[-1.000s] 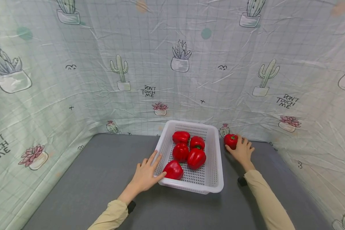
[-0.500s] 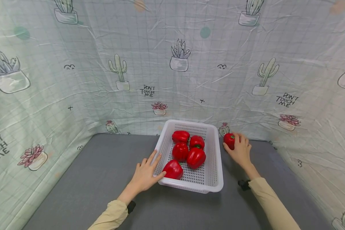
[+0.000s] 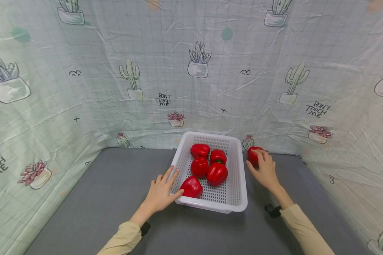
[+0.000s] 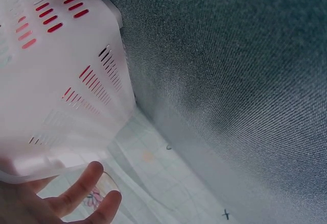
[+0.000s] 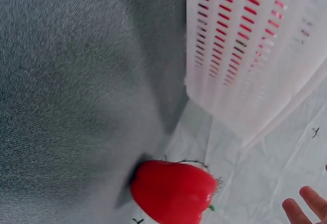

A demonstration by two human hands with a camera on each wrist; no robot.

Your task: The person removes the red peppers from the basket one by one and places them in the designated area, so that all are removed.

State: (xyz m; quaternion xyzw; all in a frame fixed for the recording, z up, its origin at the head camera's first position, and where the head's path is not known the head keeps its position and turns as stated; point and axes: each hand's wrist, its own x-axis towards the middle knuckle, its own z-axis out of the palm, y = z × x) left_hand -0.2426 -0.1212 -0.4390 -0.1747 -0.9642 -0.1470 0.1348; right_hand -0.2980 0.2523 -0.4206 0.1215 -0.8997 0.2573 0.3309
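Observation:
A white perforated basket stands on the table with several red bell peppers inside. My left hand rests on its near-left rim, fingers spread and the thumb over the corner by a pepper. In the left wrist view, fingers reach past the rim on the outside. Right of the basket, one more red bell pepper lies on the table near the backdrop. My right hand overlaps it in the head view. In the right wrist view, its fingertips stand apart from that pepper, holding nothing.
A grey table carries everything. A pale curtain with printed cacti closes in the back and both sides, meeting the table just behind the basket and the single pepper. Dark wristbands sit on both wrists.
The right hand has shifted slightly left and its fingers have come off the single pepper, which they held around earlier. The left hand has stayed on the basket rim.

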